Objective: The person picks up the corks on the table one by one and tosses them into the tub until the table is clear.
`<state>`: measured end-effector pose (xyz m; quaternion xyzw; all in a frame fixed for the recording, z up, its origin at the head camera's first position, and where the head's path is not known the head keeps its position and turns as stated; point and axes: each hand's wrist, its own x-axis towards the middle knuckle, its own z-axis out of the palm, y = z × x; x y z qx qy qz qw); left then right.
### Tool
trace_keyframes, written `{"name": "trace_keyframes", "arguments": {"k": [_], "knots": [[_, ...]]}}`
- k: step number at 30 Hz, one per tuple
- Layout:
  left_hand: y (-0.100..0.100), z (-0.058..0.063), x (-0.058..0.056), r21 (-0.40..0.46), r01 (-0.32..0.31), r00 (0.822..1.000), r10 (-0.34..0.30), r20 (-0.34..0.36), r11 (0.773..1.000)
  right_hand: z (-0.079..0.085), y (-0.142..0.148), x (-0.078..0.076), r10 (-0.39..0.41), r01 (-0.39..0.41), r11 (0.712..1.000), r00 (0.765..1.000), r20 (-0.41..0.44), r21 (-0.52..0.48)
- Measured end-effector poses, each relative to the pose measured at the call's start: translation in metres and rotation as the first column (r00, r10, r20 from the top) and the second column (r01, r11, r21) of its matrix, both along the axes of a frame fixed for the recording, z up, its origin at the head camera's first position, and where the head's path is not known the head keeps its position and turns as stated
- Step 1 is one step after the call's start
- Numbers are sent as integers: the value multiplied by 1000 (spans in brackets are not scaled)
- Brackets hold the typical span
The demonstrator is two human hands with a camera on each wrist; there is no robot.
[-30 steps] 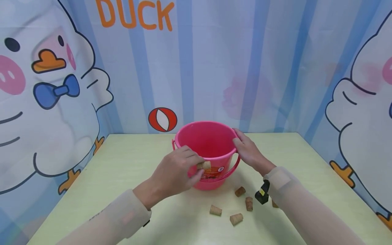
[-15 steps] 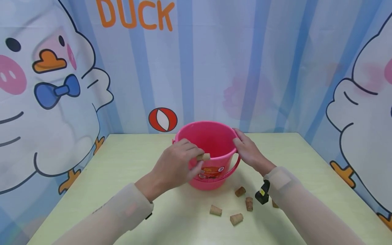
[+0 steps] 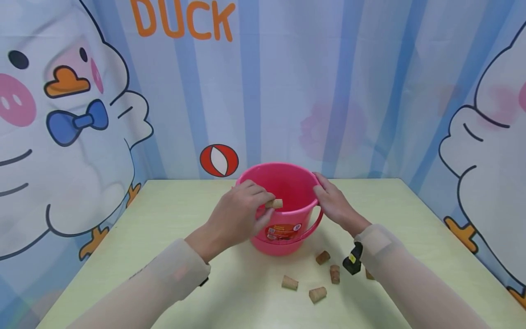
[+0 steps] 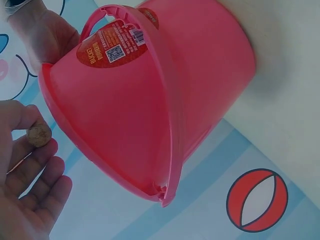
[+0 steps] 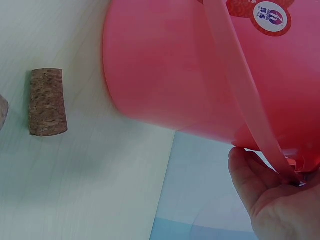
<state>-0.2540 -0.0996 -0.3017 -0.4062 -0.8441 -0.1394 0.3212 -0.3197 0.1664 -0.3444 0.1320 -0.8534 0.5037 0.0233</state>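
Observation:
A pink bucket (image 3: 283, 249) stands upright on the table, with its handle (image 3: 314, 224) hanging down at the front. My left hand (image 3: 236, 214) pinches a cork (image 3: 277, 203) between thumb and fingers at the bucket's near rim. The left wrist view shows this cork (image 4: 39, 134) end-on, apart from the bucket wall (image 4: 115, 110). On the bucket's right side, my right hand (image 3: 338, 203) grips the rim beside the handle joint. Its fingers (image 5: 245, 175) lie against the outer wall in the right wrist view. The bucket's floor is hidden.
Several loose corks lie in front of the bucket, among them a dark cork (image 3: 322, 257), a standing-looking cork (image 3: 334, 274) and a pale cork (image 3: 318, 294). Another cork (image 3: 369, 274) is partly behind the right sleeve. A printed curtain (image 3: 279, 91) borders the pale table (image 3: 176, 205).
My left hand has risen with the cork from in front of the bucket's label to the height of the rim. The right hand and the bucket have stayed in place.

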Motion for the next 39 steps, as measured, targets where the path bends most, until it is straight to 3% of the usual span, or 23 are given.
{"name": "trace_keyframes", "arguments": {"k": [16,27,39], "knots": [[6,3,-11,-65,-69,996,72,46,995,-1,0,1,-17,17,1000,1000,9,11],[10,6,-15,-120,-166,974,182,138,979,0,-1,1,-12,12,1000,1000,-4,8],[6,3,-18,-47,-208,961,213,176,977,-1,-1,0,-11,11,1000,1000,-1,-4]]}}
